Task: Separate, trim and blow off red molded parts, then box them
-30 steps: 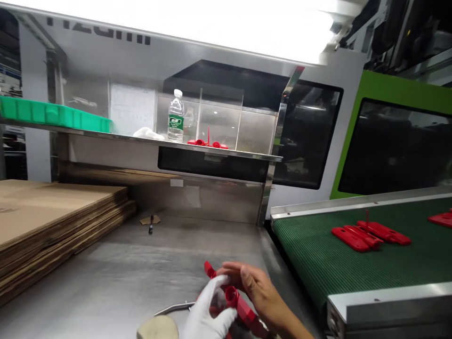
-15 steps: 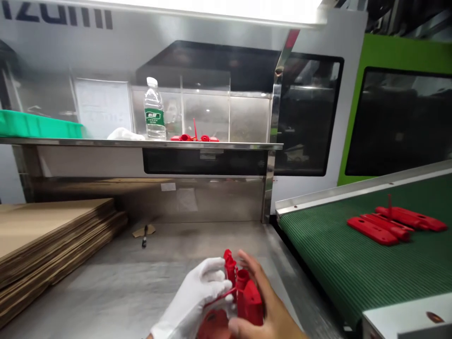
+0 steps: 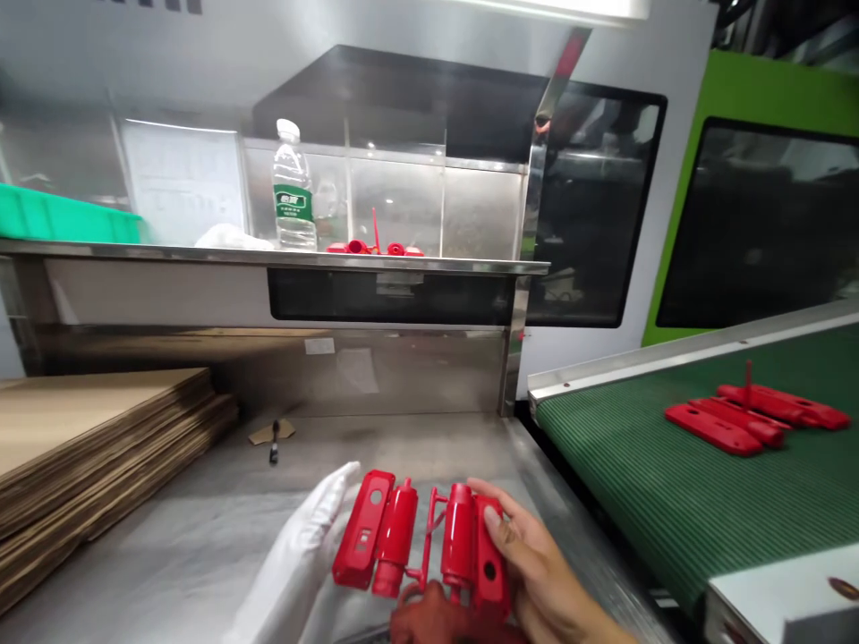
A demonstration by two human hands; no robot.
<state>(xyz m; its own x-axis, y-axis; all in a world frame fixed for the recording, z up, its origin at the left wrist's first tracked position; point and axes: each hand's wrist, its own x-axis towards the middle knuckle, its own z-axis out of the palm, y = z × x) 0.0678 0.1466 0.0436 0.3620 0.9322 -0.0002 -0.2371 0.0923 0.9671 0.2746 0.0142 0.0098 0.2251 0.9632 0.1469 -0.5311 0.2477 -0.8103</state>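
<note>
Item: green label on the water bottle, white characters (too small for me to read); dark lettering on the machine panel, cut off at the frame's top edge.

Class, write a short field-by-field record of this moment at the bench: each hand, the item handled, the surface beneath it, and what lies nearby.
left hand: white-gloved, open, beside the piece
right hand: bare, holding the piece's right end
item: red moulded plastic piece
surface: stainless steel bench
nearby: green conveyor belt carrying more red pieces; stacked flattened cardboard
</note>
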